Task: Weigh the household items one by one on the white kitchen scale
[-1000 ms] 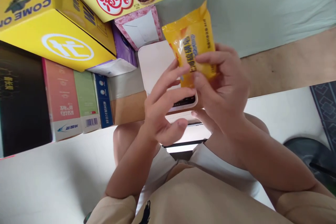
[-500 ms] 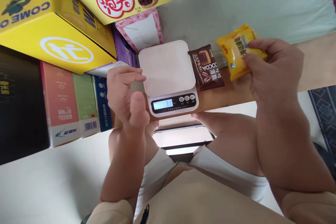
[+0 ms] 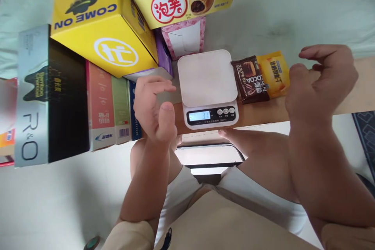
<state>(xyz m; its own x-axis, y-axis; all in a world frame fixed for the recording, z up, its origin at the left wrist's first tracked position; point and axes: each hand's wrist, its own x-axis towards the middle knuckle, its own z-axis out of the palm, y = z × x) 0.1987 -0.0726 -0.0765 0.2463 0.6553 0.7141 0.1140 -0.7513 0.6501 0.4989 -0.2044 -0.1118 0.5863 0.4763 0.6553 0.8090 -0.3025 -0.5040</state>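
A white kitchen scale [image 3: 208, 80] stands at the middle with a bare platform and a lit display [image 3: 199, 116] that seems to read 31. Just right of it lies a dark brown cocoa biscuit packet [image 3: 251, 80]. A yellow snack packet [image 3: 274, 73] lies against that packet's right side, partly beneath its edge. My right hand [image 3: 324, 76] is beside the yellow packet, fingers parted, holding nothing. Left of the scale, my left hand [image 3: 155, 109] hovers with fingers bent and apart, also holding nothing.
A yellow carton [image 3: 102, 52] and a yellow puff box [image 3: 187, 2] stand at the back left, with a pink-edged box [image 3: 184, 39] beneath. A black and silver box [image 3: 68, 101] and several slim cartons [image 3: 101, 105] line the left. Green cloth [image 3: 272, 11] covers the back.
My right hand has put the yellow packet down against the brown one and let go of it. The view has shifted left, so more boxes show there.
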